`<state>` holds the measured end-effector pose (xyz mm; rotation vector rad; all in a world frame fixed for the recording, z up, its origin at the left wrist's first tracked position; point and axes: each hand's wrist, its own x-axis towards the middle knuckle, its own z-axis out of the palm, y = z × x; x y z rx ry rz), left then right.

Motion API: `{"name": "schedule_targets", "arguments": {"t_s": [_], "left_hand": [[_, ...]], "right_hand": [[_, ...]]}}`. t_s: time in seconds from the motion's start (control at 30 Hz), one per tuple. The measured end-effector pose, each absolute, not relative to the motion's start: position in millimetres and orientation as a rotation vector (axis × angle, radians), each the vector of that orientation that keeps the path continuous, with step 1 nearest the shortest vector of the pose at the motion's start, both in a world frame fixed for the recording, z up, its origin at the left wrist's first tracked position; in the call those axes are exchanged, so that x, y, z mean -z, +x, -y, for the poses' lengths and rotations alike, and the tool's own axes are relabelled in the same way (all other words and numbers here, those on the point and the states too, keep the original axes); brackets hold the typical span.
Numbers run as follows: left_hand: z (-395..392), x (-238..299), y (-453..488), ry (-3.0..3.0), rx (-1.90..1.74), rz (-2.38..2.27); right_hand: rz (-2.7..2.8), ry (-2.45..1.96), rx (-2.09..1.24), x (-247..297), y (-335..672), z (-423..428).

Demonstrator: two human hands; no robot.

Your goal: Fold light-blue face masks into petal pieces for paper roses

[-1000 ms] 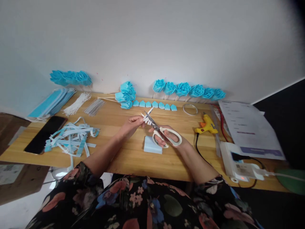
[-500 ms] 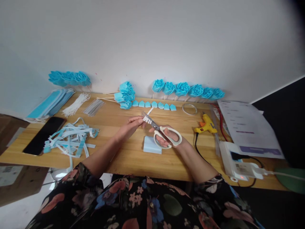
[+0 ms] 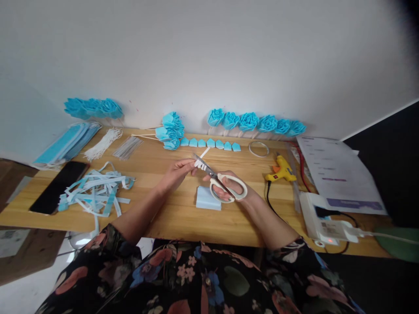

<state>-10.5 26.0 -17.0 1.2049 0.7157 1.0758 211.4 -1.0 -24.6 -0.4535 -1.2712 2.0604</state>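
Note:
My left hand (image 3: 179, 171) pinches a small white piece (image 3: 200, 165) with slits along one edge; I cannot tell its material. My right hand (image 3: 233, 183) is closed around the cream handles of a pair of scissors (image 3: 242, 190), whose blades lie against the white piece. A narrow white strip (image 3: 205, 152) shows just beyond the blade tips. Below the hands, a folded pale-blue stack (image 3: 208, 199) rests on the table. Behind them, several small blue folded pieces (image 3: 211, 143) form a row.
Blue fabric flowers on sticks (image 3: 248, 121) line the wall. At left lie flat face masks (image 3: 63, 144), a phone (image 3: 57, 187) and a heap of cut strips (image 3: 94, 192). A yellow glue gun (image 3: 282, 170), papers (image 3: 340, 174) and a white power strip (image 3: 322, 218) are at right.
The view has shifted slightly, so things on the table appear a little further left. Both hands keep their hold on the white piece and the scissors.

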Motion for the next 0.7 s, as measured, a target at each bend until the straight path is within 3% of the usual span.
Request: {"name": "schedule_targets", "arguments": {"t_s": [0.33,0.53,0.7], "left_hand": [[-26.7,19.7,-10.0,1.343,-1.047,-0.846],[-29.7,-17.3,15.6,1.825,-0.827,-0.791],[-46.1,-14.8,89.8,2.141,-0.814,-0.613]], "right_hand": [[1.537,-0.707,-2.089,-11.4,198.3,21.8],[1.331,-0.842,-1.634,-67.9,227.9,58.6],[0.981,-0.951,-1.326,-71.7,275.8,97.2]]}}
